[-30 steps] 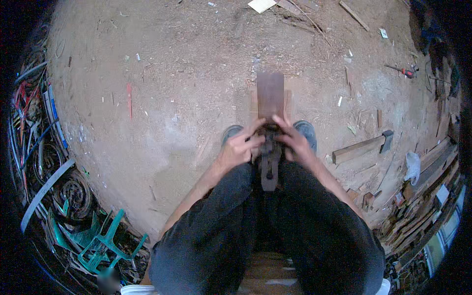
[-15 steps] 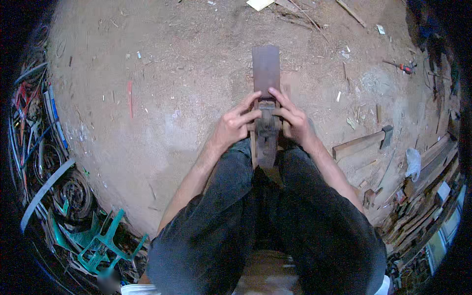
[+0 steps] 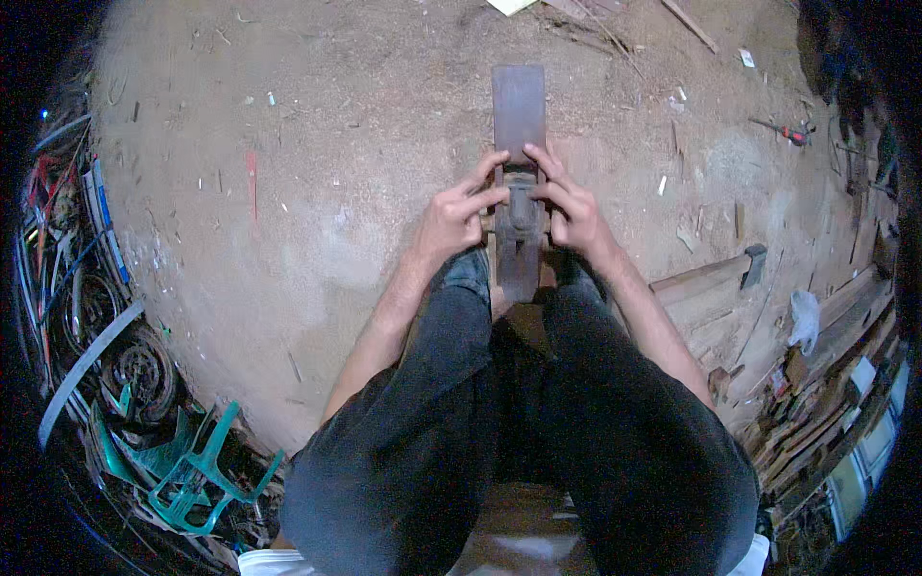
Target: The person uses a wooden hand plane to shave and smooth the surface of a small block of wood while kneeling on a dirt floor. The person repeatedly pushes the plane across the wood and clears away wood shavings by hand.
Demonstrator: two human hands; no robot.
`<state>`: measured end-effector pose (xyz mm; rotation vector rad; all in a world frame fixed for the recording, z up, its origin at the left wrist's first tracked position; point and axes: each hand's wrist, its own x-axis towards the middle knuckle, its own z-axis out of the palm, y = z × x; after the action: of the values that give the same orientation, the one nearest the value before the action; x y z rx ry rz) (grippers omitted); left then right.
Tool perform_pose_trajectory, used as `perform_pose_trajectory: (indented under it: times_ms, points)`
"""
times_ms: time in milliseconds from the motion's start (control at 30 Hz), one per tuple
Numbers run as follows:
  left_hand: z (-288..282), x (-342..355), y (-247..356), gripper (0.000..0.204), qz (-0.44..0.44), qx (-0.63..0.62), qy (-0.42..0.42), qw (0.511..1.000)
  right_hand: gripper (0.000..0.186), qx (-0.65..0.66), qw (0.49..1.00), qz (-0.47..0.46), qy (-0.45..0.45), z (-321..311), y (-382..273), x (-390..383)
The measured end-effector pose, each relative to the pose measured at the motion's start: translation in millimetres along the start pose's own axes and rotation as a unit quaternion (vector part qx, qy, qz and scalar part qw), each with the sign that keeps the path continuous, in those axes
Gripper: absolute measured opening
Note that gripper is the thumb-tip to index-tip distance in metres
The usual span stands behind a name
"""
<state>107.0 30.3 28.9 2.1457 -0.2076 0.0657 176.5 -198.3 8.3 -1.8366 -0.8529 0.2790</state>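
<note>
Between my knees is a long, dark, narrow tool that looks like a hand plane point(image 3: 520, 115). Its flat front part points away from me, and a raised block sits in its middle. My left hand point(image 3: 456, 216) grips the left side, with index finger stretched forward along the edge. From the right, my right hand point(image 3: 579, 219) holds it the same way, its index fingertip resting on the top. Thumbs and lower fingers are partly hidden. Beneath its near end, a light brown wooden surface point(image 3: 531, 324) shows between my dark-trousered legs.
A hatchet point(image 3: 754, 266) lies at right near a red-handled screwdriver point(image 3: 793, 135). Stacked wood strips point(image 3: 816, 413) and a plastic bag point(image 3: 805, 322) line the right edge. A green plastic chair frame point(image 3: 197, 470) and coiled tubing point(image 3: 134, 370) crowd the left. Wood scraps litter the dirt floor point(image 3: 336, 115).
Both hands and the plane have moved forward, away from me, together. My grip looks the same. The view has shifted slightly.
</note>
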Motion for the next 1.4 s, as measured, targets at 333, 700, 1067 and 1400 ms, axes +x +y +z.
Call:
perform_pose_trajectory:
  times_ms: [333,700,1067,1400]
  points:
    - [25.7,-70.1,26.3,0.035,-0.008,-0.017,0.006,1.0,0.037,0.114,0.98,0.135,-0.09,6.0,-28.4,-53.3]
    - [2.4,-42.8,16.3,0.045,-0.029,-0.006,-0.006,1.0,0.034,0.034,0.995,0.066,-0.072,0.9,-28.7,-19.0]
    - [-12.0,-0.5,2.0,0.042,-0.027,-0.007,-0.019,0.999,0.035,0.018,1.0,0.012,-0.016,0.8,-1.7,12.4]
    - [14.6,-69.2,35.4,0.032,-0.041,0.017,-0.023,0.999,0.044,0.082,0.99,0.07,-0.092,5.8,-34.3,-59.2]
